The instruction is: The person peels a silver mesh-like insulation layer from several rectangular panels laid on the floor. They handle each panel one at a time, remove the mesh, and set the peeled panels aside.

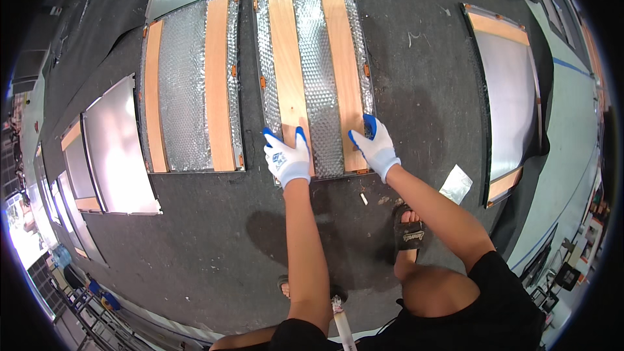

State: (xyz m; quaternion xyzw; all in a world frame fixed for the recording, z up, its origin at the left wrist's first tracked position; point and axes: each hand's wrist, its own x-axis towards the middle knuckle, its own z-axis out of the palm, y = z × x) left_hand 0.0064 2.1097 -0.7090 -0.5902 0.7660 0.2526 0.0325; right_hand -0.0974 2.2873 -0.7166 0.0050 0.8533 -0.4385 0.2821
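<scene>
Both hands (286, 158) (377, 145) lie spread, grip unclear, at a frame (262, 82) containing bubble wrap (317, 52) and wooden strips (285, 45).

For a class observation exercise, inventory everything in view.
bubble-textured panels: two, silver, centre and centre-left
long wooden planks: four, light brown, on those panels
smooth panels: at least four, silver, far, left, right
short wooden strips: at least four, light brown, on side panels
small edge pieces: several, orange, panel edges
thin crumpled sheet: one, silvery white, floor, right
small stub: one, white, floor between arms
ashy-tipped stick: one, white, bottom centre
floor: one, dark grey, throughout
rim items: too small to count
sandals: two, dark, on feet
forearms: two, bare, lower centre
left grip: one, white-and-blue glove, centre panel's near left corner
right grip: one, white-and-blue glove, centre panel's near right corner
</scene>
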